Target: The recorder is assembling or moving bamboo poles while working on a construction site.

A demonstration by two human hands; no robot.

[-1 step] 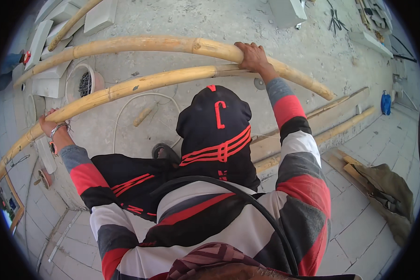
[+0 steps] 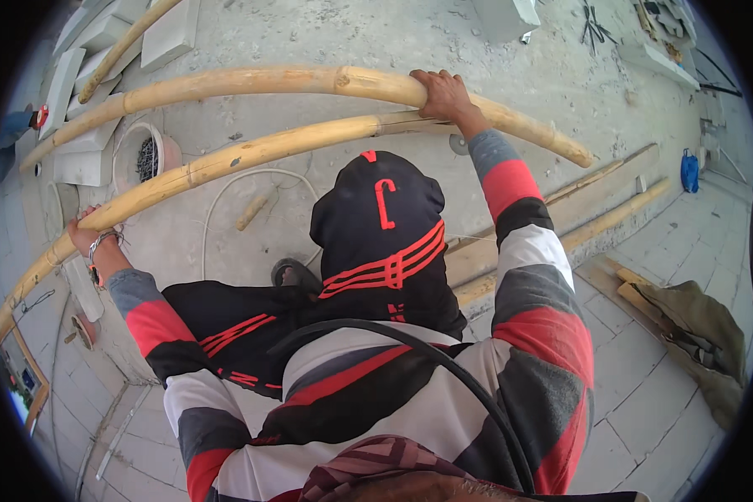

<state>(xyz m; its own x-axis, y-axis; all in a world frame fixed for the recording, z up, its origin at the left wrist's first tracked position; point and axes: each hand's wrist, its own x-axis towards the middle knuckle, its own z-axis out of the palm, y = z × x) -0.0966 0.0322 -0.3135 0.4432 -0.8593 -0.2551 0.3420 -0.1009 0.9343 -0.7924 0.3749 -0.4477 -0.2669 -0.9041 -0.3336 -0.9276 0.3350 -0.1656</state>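
Observation:
Two long, pale-yellow bamboo poles lie across in front of me, looking bowed in this wide view. My left hand (image 2: 84,233) is closed around the near bamboo pole (image 2: 259,149) toward its left end. Over the far bamboo pole (image 2: 226,83), right of the middle, my right hand (image 2: 445,96) is wrapped with its fingers on the far side. The near pole's right end reaches beneath my right hand and wrist; whether the palm presses on it too is hidden. The far pole runs on to the right past my hand.
A pale bucket (image 2: 172,157) of small dark pieces stands behind the near pole. White blocks (image 2: 82,169) are stacked at left, near a blue-clad limb (image 2: 15,125). Also around: a white hose (image 2: 213,197), short bamboo piece (image 2: 251,212), planks (image 2: 619,174), blue bag (image 2: 689,171), olive cloth (image 2: 699,322).
The whole view has shifted slightly. Both hands keep their grip on the poles, and nothing was taken up or let go.

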